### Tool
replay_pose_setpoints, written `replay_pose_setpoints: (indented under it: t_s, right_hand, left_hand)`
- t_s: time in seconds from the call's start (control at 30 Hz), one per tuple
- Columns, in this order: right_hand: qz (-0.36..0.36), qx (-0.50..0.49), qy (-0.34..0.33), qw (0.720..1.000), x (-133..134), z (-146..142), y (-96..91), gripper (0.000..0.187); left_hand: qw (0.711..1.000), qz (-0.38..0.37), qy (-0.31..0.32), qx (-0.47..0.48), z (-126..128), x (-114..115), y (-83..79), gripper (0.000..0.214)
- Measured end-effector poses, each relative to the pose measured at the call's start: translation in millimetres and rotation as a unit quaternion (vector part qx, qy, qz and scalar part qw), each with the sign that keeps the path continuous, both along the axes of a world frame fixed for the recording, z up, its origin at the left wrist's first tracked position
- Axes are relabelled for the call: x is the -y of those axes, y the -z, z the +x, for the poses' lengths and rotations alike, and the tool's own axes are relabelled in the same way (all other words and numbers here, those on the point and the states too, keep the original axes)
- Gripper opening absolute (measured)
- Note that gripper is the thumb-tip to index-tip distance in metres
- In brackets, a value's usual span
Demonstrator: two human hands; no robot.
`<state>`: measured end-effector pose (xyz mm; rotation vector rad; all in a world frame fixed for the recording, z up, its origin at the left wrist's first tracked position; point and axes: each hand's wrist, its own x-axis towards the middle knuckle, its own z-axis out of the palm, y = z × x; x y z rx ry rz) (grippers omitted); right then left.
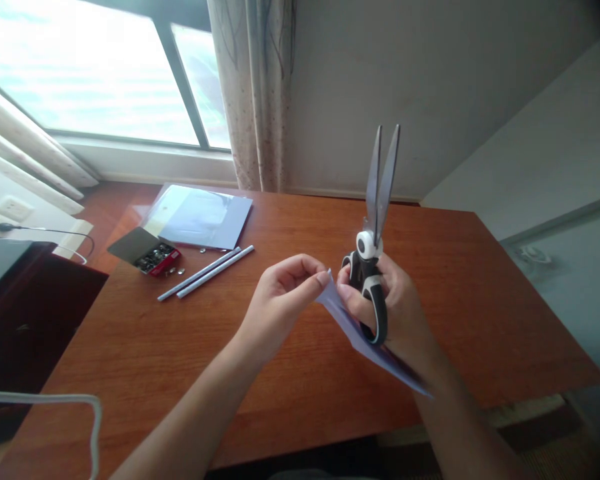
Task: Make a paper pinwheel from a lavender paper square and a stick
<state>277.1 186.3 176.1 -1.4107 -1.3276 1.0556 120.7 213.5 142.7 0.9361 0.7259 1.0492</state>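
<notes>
The lilac sheet of paper (347, 327) is in the air above the near part of the table (290, 407), sloping down to the right. The left hand (287, 287) pinches its upper end between thumb and fingers. The right hand (400, 303), just beside, is closed around the scissors (369, 245), whose blades point upward and stand a little apart; whether these fingers also grip the paper, I cannot tell. Farther to the left, two thin tubes (215, 272) lie side by side on the table. Near them stands an opened red box (168, 264) with small metal pieces inside, and behind lies a plastic-covered pack (205, 217).
</notes>
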Motion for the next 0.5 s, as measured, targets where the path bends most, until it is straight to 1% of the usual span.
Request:
replay_pose_setpoints:
  t_s: [0.1,0.27,0.33,0.4,0.5]
  right_hand:
    - [0.005,0.000,0.003,1.000,0.4,-0.4,0.5,0.014]
    - [0.002,-0.006,0.001,1.000,-0.3,-1.2,2.5,0.017]
    - [-0.001,-0.015,0.001,1.000,-0.6,-0.6,0.4,0.017]
    - [-0.011,-0.029,0.002,1.000,-0.8,0.6,-3.4,0.015]
    - [-0.031,-0.048,0.002,0.998,-1.1,4.0,-9.0,0.014]
  left_hand:
    - [1.000,0.000,-0.004,-0.012,0.9,0.7,-0.1,0.020]
    - [1.000,0.001,0.008,-0.011,0.3,0.6,2.4,0.020]
    - [1.000,0.019,0.012,-0.022,-0.8,-0.3,4.1,0.024]
    - [0.998,0.044,0.013,-0.041,-2.4,-1.6,5.6,0.032]
    - [0.993,0.088,0.001,-0.077,-5.2,-3.9,6.3,0.041]
